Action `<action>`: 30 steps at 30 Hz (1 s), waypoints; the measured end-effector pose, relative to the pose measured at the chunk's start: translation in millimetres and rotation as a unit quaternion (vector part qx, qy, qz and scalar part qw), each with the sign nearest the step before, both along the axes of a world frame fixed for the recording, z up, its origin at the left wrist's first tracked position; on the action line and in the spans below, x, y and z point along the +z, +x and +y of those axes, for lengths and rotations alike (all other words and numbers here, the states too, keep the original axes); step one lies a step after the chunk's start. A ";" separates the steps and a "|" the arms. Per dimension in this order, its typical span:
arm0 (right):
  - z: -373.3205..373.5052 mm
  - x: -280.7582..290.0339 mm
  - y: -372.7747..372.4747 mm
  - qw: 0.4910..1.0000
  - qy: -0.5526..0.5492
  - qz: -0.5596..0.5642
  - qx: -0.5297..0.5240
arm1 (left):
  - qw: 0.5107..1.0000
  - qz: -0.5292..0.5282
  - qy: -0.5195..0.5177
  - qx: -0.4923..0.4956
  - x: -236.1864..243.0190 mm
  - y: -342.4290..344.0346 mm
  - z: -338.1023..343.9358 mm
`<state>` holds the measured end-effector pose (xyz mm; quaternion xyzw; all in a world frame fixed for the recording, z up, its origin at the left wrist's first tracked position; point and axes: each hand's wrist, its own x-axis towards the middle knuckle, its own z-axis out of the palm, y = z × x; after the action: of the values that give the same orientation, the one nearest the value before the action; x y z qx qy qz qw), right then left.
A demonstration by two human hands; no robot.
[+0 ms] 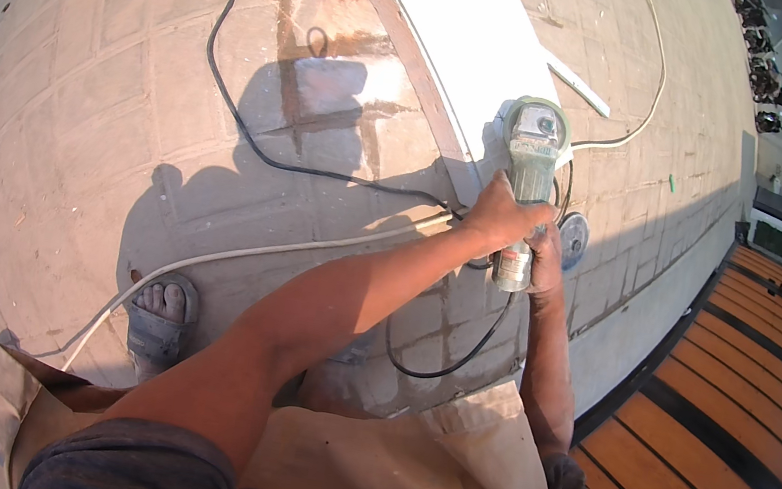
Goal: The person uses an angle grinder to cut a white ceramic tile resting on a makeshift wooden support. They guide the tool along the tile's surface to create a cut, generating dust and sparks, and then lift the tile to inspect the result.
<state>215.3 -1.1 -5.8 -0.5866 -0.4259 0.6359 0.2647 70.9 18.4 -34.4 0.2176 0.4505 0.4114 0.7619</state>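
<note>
Both my hands hold a dusty grey-green angle grinder point(531, 169), its head pointing away from me over the near end of a white slab point(467, 38). My left hand point(504, 216) is wrapped round the middle of the grinder's body. Further back, my right hand point(546, 260) grips the rear of the body from the right side. A black cord point(466, 362) loops down from the grinder's back end. The disc's underside is hidden, and I cannot tell whether it touches the slab. Right of my hands, a round grey disc point(574, 240) lies on the paving.
A dark cable point(220, 67) and a pale hose point(237, 257) cross the paved ground on the left. Another pale cable point(661, 72) curves beyond the slab, near a narrow white strip point(580, 83). Orange slatted panels point(722, 395) with black bands stand at the right. My sandalled foot point(163, 317) is below left.
</note>
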 end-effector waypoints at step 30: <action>-2.6 -12.1 9.5 0.999 -0.021 0.046 -0.007 | 1.000 0.026 0.013 -0.003 -10.9 8.8 0.1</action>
<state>224.8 -3.7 -17.8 -0.5652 -0.3959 0.6691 0.2760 79.7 18.5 -45.3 0.2391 0.4643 0.4088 0.7484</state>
